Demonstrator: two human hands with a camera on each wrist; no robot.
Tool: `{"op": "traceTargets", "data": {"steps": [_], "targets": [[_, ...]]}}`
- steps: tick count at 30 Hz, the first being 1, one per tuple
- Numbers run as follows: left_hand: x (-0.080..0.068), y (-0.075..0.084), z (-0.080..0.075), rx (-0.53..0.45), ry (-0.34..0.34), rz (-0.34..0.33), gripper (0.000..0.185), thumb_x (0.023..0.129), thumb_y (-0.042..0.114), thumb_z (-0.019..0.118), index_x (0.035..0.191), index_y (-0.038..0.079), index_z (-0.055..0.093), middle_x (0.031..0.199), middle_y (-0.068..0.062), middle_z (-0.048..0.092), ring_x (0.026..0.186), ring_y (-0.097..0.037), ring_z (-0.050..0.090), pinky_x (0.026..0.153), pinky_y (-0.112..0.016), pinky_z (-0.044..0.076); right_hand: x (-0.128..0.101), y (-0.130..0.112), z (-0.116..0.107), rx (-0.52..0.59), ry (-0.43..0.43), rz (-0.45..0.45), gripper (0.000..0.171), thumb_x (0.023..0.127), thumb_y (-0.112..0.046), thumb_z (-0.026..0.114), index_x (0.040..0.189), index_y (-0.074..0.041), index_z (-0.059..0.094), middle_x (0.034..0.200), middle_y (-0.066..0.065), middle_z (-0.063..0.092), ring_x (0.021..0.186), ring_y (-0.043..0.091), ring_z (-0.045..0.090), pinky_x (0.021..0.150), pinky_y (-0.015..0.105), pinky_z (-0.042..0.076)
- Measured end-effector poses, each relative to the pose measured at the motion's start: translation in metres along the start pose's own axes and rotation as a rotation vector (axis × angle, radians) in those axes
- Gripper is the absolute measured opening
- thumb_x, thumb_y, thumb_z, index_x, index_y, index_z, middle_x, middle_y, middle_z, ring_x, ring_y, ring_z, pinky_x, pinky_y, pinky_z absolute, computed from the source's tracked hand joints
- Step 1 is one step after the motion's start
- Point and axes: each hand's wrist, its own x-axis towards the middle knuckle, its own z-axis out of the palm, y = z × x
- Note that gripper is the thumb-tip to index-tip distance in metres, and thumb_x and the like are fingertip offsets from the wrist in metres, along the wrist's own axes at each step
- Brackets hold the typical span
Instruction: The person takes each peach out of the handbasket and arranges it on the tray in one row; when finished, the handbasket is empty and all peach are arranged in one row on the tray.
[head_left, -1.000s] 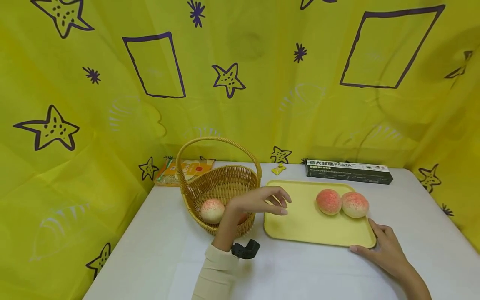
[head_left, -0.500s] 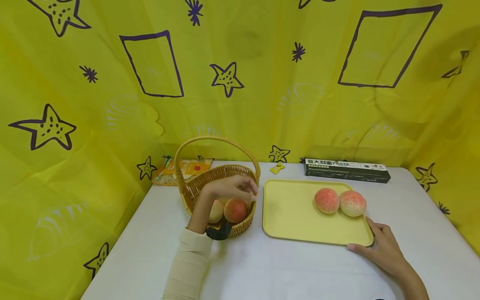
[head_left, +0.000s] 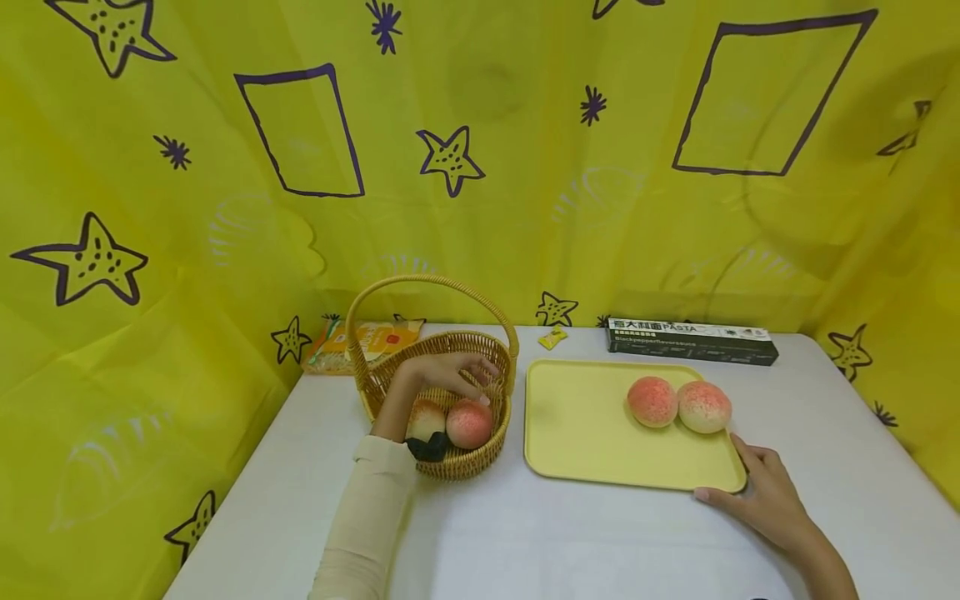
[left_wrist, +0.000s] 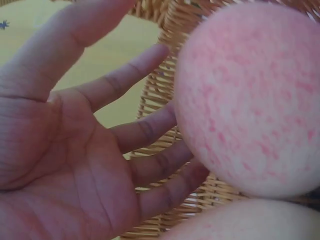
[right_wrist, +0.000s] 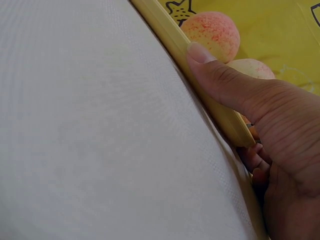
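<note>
My left hand [head_left: 453,375] reaches over the wicker basket [head_left: 461,468], its fingers spread. In the left wrist view the fingertips lie right at the side of a pink-speckled peach [left_wrist: 255,100], and the palm is bare. That pink peach [head_left: 469,423] sits in the basket's front beside a paler peach [head_left: 427,419], which is partly hidden by my wrist. My right hand [head_left: 772,500] holds the near right corner of the yellow tray [head_left: 577,425], thumb along the rim [right_wrist: 227,122] and fingers around the side. Two more peaches, one redder [head_left: 652,402], one paler [head_left: 704,407], touch each other on the tray.
Behind the tray lies a dark pasta box [head_left: 692,343], with a small yellow wrapped sweet [head_left: 553,337] to its left. An orange food packet [head_left: 322,354] lies behind the basket. The basket's tall handle [head_left: 431,277] arches over it. A yellow patterned curtain [head_left: 525,242] surrounds the white table [head_left: 600,542].
My left hand has moved left from over the tray's left edge to over the basket, and its fingers have spread beside the pink peach. My right hand stays at the tray's corner.
</note>
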Motion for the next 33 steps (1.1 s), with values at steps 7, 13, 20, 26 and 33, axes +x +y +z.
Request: {"op": "traceTargets", "data": {"steps": [7, 13, 20, 26, 33], "targets": [[0.0, -0.007, -0.003, -0.029, -0.131, -0.048, 0.054, 0.088, 0.02, 0.071, 0.137, 0.011, 0.05, 0.136, -0.015, 0.051, 0.122, -0.023, 0.053, 0.1, -0.037, 0.048, 0.001, -0.001, -0.001, -0.002, 0.003, -0.011, 0.113, 0.084, -0.05, 0.072, 0.151, 0.01, 0.004, 0.131, 0.043, 0.024, 0.118, 0.056, 0.031, 0.092, 0.071, 0.032], [0.002, -0.018, -0.005, 0.01, -0.199, -0.04, 0.054, 0.089, 0.023, 0.07, 0.138, 0.013, 0.049, 0.138, -0.013, 0.05, 0.126, -0.023, 0.049, 0.099, -0.036, 0.047, -0.001, -0.001, 0.001, 0.011, -0.006, 0.005, 0.114, 0.084, -0.051, 0.071, 0.151, 0.01, 0.003, 0.13, 0.041, 0.025, 0.117, 0.055, 0.032, 0.092, 0.07, 0.033], [0.005, -0.028, -0.002, -0.052, -0.17, -0.106, 0.056, 0.084, 0.024, 0.075, 0.135, 0.018, 0.052, 0.137, -0.004, 0.052, 0.123, -0.018, 0.051, 0.099, -0.033, 0.047, -0.001, 0.0, 0.0, 0.018, 0.007, -0.017, 0.112, 0.084, -0.049, 0.072, 0.151, 0.01, 0.004, 0.13, 0.041, 0.025, 0.117, 0.055, 0.032, 0.092, 0.07, 0.032], [0.005, -0.028, 0.0, -0.045, -0.163, -0.134, 0.049, 0.083, 0.024, 0.077, 0.128, 0.018, 0.058, 0.13, -0.003, 0.056, 0.118, -0.017, 0.053, 0.097, -0.032, 0.047, -0.001, -0.001, 0.0, 0.013, 0.01, -0.014, 0.112, 0.084, -0.049, 0.073, 0.152, 0.009, 0.004, 0.129, 0.04, 0.025, 0.117, 0.054, 0.032, 0.091, 0.069, 0.033], [0.005, -0.027, 0.001, -0.05, -0.195, -0.152, 0.044, 0.085, 0.019, 0.074, 0.126, 0.012, 0.06, 0.123, -0.003, 0.061, 0.109, -0.015, 0.057, 0.092, -0.028, 0.048, -0.001, -0.002, 0.0, 0.012, 0.001, -0.007, 0.112, 0.084, -0.049, 0.072, 0.152, 0.009, 0.004, 0.13, 0.041, 0.025, 0.117, 0.054, 0.031, 0.092, 0.069, 0.033]]}}
